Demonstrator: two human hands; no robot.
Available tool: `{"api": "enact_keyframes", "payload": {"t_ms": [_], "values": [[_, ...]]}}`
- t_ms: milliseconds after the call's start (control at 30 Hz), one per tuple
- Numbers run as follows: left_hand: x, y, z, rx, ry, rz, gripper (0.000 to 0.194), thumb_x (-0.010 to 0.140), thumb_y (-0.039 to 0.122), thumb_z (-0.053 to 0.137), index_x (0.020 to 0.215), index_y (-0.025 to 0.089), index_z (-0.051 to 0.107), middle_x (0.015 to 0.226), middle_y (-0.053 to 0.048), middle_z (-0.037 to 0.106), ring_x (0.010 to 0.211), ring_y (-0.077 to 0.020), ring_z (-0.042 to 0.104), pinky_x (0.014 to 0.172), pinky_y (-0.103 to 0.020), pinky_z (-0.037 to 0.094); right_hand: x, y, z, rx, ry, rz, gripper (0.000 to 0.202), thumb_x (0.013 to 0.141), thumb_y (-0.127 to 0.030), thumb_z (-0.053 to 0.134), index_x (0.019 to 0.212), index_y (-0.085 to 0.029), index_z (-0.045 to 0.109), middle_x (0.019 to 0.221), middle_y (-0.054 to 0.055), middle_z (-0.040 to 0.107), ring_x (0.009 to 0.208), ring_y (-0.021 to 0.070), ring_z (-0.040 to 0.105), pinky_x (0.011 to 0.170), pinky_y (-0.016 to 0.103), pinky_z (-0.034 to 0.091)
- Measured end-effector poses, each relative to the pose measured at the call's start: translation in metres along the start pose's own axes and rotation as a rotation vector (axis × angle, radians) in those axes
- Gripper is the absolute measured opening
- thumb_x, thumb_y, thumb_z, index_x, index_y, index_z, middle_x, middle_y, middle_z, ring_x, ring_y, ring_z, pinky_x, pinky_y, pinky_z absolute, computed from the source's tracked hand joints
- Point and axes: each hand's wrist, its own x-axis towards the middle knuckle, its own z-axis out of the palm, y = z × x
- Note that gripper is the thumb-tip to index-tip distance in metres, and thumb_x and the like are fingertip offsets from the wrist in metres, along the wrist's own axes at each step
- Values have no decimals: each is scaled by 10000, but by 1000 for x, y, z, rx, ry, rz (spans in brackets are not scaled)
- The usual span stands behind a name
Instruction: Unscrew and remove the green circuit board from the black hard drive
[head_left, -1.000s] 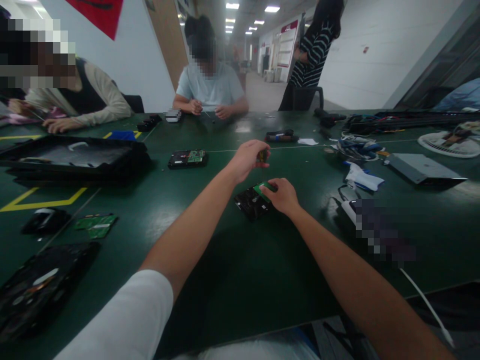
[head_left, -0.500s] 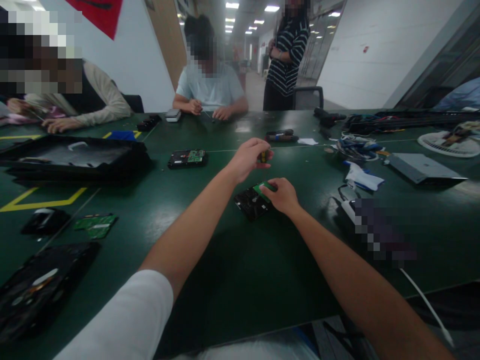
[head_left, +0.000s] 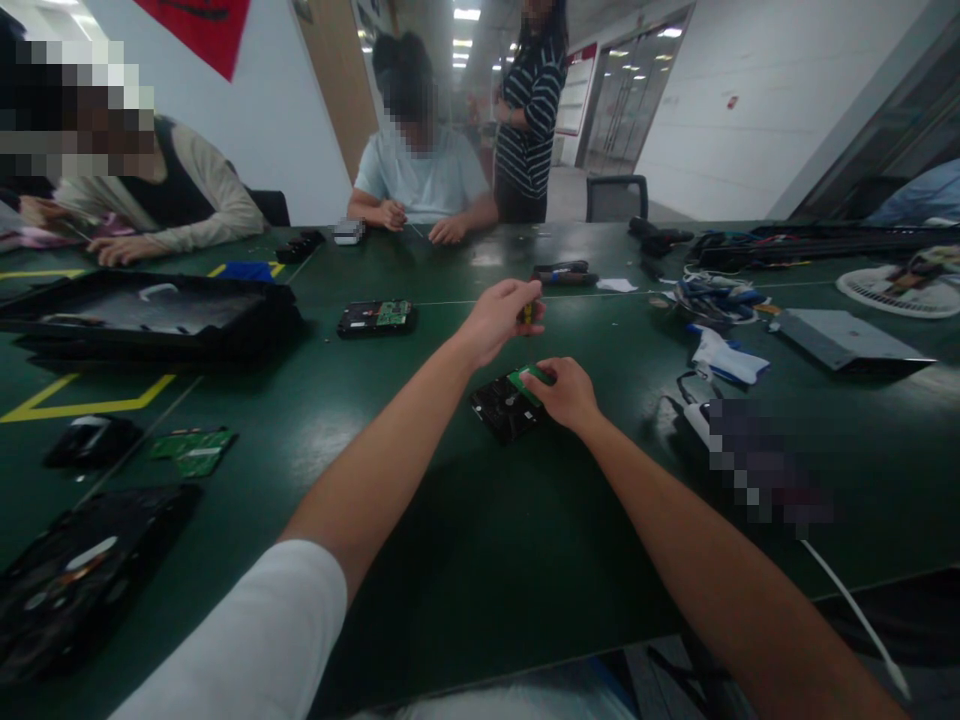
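A black hard drive (head_left: 504,404) with a green circuit board (head_left: 527,384) on it lies on the dark green table (head_left: 450,560). My right hand (head_left: 564,390) is closed on the drive's right side, its thumb on the board. Above and behind the drive, my left hand (head_left: 504,318) is closed round a small yellow and black screwdriver handle (head_left: 527,312). The tool's shaft cannot be made out. Farther back on the left lies a second hard drive (head_left: 375,318) with a green board.
Black trays (head_left: 150,310), a loose green board (head_left: 193,450) and a black device (head_left: 90,570) lie left. On the right are a cable bundle (head_left: 716,295), a glove (head_left: 727,355), a grey metal case (head_left: 851,338) and a power strip (head_left: 701,425). Two people sit opposite; another stands behind.
The standing person in the striped top has moved to the left. My left hand has shifted very slightly with the screwdriver; my right hand stays on the drive.
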Motion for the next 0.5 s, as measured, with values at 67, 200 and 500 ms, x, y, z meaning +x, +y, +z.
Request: {"api": "enact_keyframes", "payload": {"t_ms": [67,200,500], "values": [[1,-3,-2,67,-12,37,232,949,377,692,851,175,635,839,-34,664,755,-121,637,664,-232,558,0,1,0,4,-4,-5,385,910,-546,672,1086,-207,726,1071,93,722,1008,246,658,878,360,485],[1,-4,-4,171,-30,96,201,924,345,731,834,167,704,804,-21,646,691,-97,589,579,-194,492,1,1,0,-3,-3,-7,378,909,-546,671,1066,-207,727,1059,94,728,994,247,654,880,368,484],[-2,0,-1,50,-5,-3,79,936,231,655,916,181,598,820,-44,688,771,-158,671,676,-301,595,-1,0,0,11,17,-14,388,910,-543,667,1085,-200,720,1052,94,723,973,242,662,865,366,495]]}}
